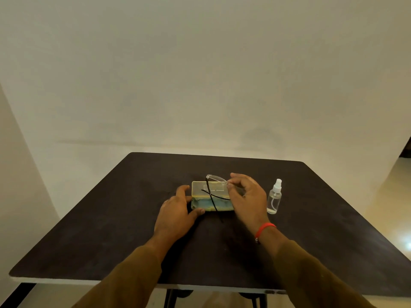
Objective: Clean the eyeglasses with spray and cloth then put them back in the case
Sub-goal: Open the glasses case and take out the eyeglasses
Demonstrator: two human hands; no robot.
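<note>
An open yellowish glasses case (200, 192) sits in the middle of the dark table (111, 218), its lid standing up at the back, with a blue cloth (208, 205) lying in its base. My left hand (178, 210) grips the case's left end. My right hand (246, 196) pinches the clear front of the eyeglasses (214, 178) just above the case, their black temple arms hanging down across the case. A small clear spray bottle (275, 196) with a white nozzle stands upright to the right of my right hand.
The table's near edge (133, 282) is close to my body, and black legs show beneath it. A plain wall rises behind the table. Bare floor lies to the right.
</note>
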